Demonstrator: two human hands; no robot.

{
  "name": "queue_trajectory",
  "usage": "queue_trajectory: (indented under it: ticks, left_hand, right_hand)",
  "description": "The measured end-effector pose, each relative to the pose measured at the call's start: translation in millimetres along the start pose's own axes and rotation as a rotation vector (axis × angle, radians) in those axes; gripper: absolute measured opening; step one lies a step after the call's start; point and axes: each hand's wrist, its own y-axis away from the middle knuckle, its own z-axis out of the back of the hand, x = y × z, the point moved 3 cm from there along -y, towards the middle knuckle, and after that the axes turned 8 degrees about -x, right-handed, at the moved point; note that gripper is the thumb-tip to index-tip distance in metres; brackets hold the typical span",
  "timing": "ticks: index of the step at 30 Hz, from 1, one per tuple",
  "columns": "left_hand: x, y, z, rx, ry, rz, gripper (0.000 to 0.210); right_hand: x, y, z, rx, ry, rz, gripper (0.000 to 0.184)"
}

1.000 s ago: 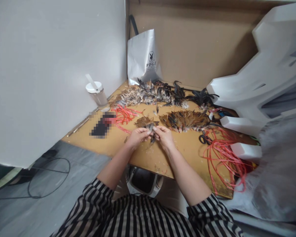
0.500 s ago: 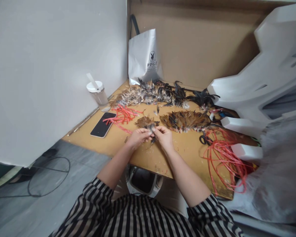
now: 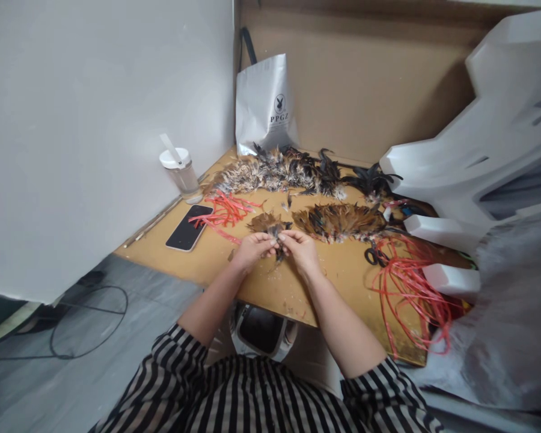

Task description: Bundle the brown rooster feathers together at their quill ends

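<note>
Both hands meet over the front middle of the wooden table (image 3: 252,282). My left hand (image 3: 253,249) and my right hand (image 3: 301,248) pinch a small bunch of feathers (image 3: 277,229) between thumbs and fingertips. Its dark and grey ends show around the fingers, which hide the gripped part. Just behind lies a small pile of brown feathers (image 3: 261,221). To the right of my hands stretches a row of brown-gold feathers (image 3: 340,219). Farther back spreads a long heap of mottled brown, white and black feathers (image 3: 275,171).
Red plastic strips (image 3: 229,207) overlap a phone (image 3: 189,228) at left, near a lidded cup (image 3: 183,174). More red strips (image 3: 408,288) and black-handled scissors (image 3: 375,255) lie at right. A silver bag (image 3: 264,108) stands behind; white foam pieces (image 3: 451,282) border the right side.
Almost nothing differs. My fingers have shifted slightly on the feathers, while both hands stay in the same place.
</note>
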Motion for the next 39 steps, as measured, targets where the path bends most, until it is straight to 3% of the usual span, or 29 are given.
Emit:
queue_trajectory:
  ticks: [8,19,27,34,39]
  left_hand:
    - [-0.2,0.5,-1.8,0.030,-0.069,-0.047,0.023]
    - [1.8,-0.3,-0.6,0.006,-0.066,-0.007,0.027]
    - [1.4,0.9,-0.3,-0.014,-0.097,-0.053,0.024]
    - [-4.3,-2.0,6.4,-0.122,0.056,-0.061,0.025]
    - [-7.7,-2.3,8.7,-0.172,0.201,-0.072,0.024]
  right_hand:
    - [-3.6,0.4,-2.1,0.016,-0.002,-0.019,0.026]
    - [0.3,4.0,-4.2,0.039,-0.002,-0.010,0.023]
    - [2.6,3.4,-3.6,0.075,0.060,0.103,0.018]
    - [20.1,-7.9,18.8,-0.007,0.324,0.214,0.015]
    - [12.8,-7.8,19.6,0.176,0.606,0.244,0.018]
